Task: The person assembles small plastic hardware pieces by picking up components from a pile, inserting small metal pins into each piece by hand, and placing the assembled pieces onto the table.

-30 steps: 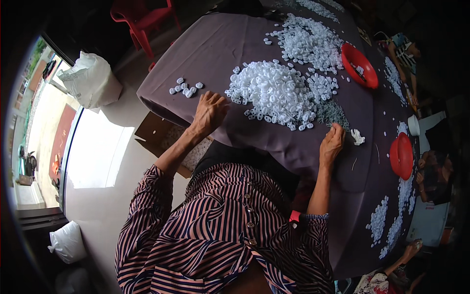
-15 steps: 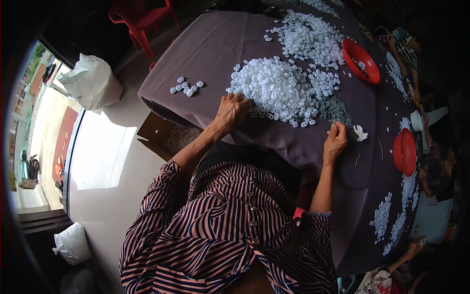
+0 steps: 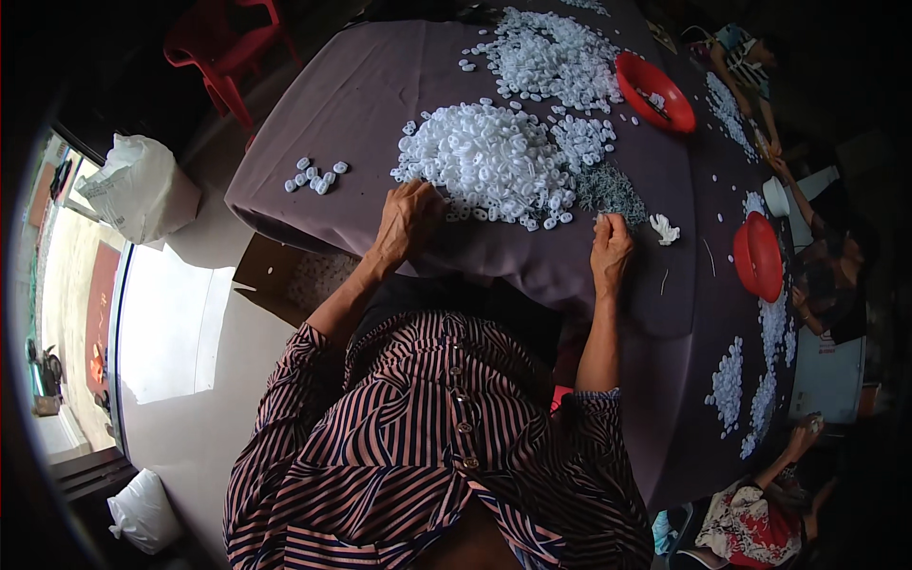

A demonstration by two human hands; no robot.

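On the purple cloth, left hand fingers seemingly pinch white rings; right's unclear.

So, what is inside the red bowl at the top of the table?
The red bowl holds a few small white pieces near its middle. The rest of the inside shows bare red; the near wall hides a little.

White plastic rings are showing bright against the purple-grey cloth covering the worktop; two red bowls are sitting far right, and a shirt striped pink and navy is filling the near side.
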